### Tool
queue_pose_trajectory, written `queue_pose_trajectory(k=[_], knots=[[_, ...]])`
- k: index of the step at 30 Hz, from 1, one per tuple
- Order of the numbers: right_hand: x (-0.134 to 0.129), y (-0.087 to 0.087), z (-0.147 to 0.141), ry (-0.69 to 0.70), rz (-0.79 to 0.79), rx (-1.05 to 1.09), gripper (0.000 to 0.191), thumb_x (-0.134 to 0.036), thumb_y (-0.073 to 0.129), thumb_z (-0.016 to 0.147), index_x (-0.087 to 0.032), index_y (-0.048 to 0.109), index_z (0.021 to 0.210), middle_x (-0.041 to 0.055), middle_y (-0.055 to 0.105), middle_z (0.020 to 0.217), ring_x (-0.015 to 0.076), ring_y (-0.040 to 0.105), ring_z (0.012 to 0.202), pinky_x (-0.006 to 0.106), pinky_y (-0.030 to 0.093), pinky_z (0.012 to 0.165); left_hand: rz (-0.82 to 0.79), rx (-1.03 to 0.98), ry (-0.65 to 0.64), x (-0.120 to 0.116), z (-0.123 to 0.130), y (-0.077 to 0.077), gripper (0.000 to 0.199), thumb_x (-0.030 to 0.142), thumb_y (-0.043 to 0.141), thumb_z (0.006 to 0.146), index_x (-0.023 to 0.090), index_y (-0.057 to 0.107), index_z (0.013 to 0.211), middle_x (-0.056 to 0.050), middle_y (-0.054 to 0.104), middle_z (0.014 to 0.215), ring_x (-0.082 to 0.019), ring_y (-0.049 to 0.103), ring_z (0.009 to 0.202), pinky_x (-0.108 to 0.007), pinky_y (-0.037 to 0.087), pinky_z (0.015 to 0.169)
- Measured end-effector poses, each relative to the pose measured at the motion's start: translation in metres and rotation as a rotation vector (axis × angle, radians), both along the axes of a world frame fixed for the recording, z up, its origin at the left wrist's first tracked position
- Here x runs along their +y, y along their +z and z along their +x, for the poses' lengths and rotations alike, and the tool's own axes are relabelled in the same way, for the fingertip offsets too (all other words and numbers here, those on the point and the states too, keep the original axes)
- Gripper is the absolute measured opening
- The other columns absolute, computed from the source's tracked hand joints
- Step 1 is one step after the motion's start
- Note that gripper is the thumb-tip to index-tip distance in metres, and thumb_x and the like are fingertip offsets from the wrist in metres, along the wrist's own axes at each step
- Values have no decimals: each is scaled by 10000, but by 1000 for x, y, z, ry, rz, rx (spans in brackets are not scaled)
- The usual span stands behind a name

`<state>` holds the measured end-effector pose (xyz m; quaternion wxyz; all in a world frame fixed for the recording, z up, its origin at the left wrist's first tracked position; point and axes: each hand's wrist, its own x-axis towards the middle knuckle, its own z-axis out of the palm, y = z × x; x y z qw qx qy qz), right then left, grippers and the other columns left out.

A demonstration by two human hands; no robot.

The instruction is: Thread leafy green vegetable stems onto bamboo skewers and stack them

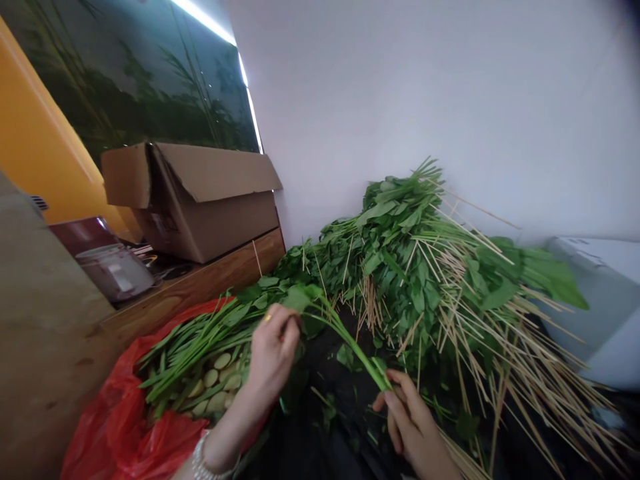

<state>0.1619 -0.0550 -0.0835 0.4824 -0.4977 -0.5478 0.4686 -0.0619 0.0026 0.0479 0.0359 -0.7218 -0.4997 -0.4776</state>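
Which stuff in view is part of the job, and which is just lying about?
Likely part of the job:
leafy stems, held in the right hand, left hand near their leaves
heap of greens and thin sticks
red bag with green stalks and round slices

Probably just lying about:
cardboard box
white box, far right

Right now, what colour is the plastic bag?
Red; the bag shows best in the head view, the only one.

Likely a food-prep corner, home or eatery unclear: right of the box point(215, 230), greens point(395, 260) bristling with sticks point(525, 373) heap before a wall point(400, 87); below the box, a bag point(113, 433) holds stems point(200, 350) and slices point(213, 378)
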Motion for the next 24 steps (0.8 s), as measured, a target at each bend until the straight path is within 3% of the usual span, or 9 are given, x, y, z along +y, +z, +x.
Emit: queue_pose_trajectory(k=[3, 6, 9, 13, 16, 19, 24], knots=[[-1, 13, -2, 95, -138, 168, 449, -583, 399, 898, -223, 400, 1165, 19, 643, 866, 48, 426, 357, 178, 260, 315, 81, -231, 77, -7, -17, 22, 208, 209, 387, 916, 195, 588, 866, 25, 549, 684, -118, 525, 609, -227, 426, 596], [-3, 24, -3, 178, -224, 262, 434, -589, 443, 877, -214, 432, 1094, 5, 650, 803, 32, 420, 347, 169, 254, 333, 160, -312, 96, -14, -21, 27, 206, 215, 383, 936, 207, 587, 963, 46, 528, 653, -97, 502, 551, -202, 419, 554], [-4, 27, -2, 261, -236, 316, 415, -585, 457, 877, -210, 431, 1055, 3, 655, 788, 13, 393, 319, 165, 213, 327, 109, -143, 11, -14, -15, 11, 199, 207, 411, 938, 213, 597, 1009, 22, 587, 741, -100, 554, 619, -200, 452, 594], [-1, 21, 3, 334, -211, 316, 421, -569, 470, 889, -207, 425, 1099, 11, 655, 795, 9, 402, 326, 167, 229, 336, 3, 240, -141, -2, -4, -27, 189, 252, 525, 905, 211, 629, 1058, -20, 633, 839, -128, 619, 738, -216, 493, 662], [2, 15, 8, 388, -208, 298, 426, -565, 457, 903, -217, 420, 1146, 14, 653, 810, 20, 430, 353, 166, 250, 340, 16, 408, -142, 10, 1, -49, 273, 237, 492, 923, 234, 602, 1172, -22, 626, 847, -127, 630, 720, -208, 499, 625], [4, 11, 11, 411, -190, 283, 411, -557, 441, 916, -220, 427, 1152, 23, 656, 828, 27, 448, 381, 166, 264, 352, 4, 507, -93, 19, 3, -55, 329, 255, 503, 917, 255, 555, 1241, -32, 624, 939, -138, 644, 758, -214, 510, 623], [2, 10, 10, 381, -195, 283, 448, -575, 448, 901, -202, 449, 1149, 33, 670, 808, 18, 422, 353, 159, 219, 334, -35, 720, -121, 28, 4, -46, 240, 310, 500, 916, 258, 597, 1129, -67, 556, 1141, -133, 628, 733, -219, 494, 568]])
